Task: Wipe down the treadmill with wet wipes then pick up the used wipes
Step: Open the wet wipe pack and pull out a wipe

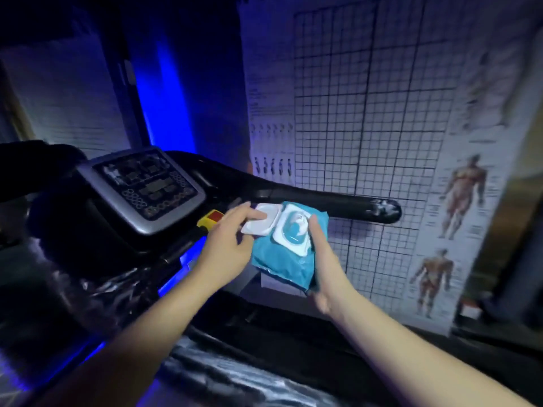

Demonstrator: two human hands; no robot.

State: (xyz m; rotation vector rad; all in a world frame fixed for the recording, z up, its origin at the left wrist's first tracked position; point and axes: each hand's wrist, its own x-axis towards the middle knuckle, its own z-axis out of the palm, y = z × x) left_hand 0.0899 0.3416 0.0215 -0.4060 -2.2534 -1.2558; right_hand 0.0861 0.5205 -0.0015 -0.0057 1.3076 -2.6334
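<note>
A blue pack of wet wipes (279, 259) is held in the air in front of the treadmill. Its white flip lid (260, 220) is swung open to the left, and a wipe shows in the round opening (295, 226). My right hand (321, 259) grips the pack from the right and below, thumb on the white lid frame. My left hand (229, 245) pinches the open lid, with a finger on top. The treadmill console (141, 186) with its display and buttons sits to the left, and the black right handrail (338, 205) runs behind the pack.
A wall with a large grid chart (367, 113) and anatomy posters (464, 195) stands close on the right. A yellow and red safety key (210, 218) sits under the console. Blue light glows behind the treadmill (167, 98). Shiny plastic wrap covers the frame below (117, 286).
</note>
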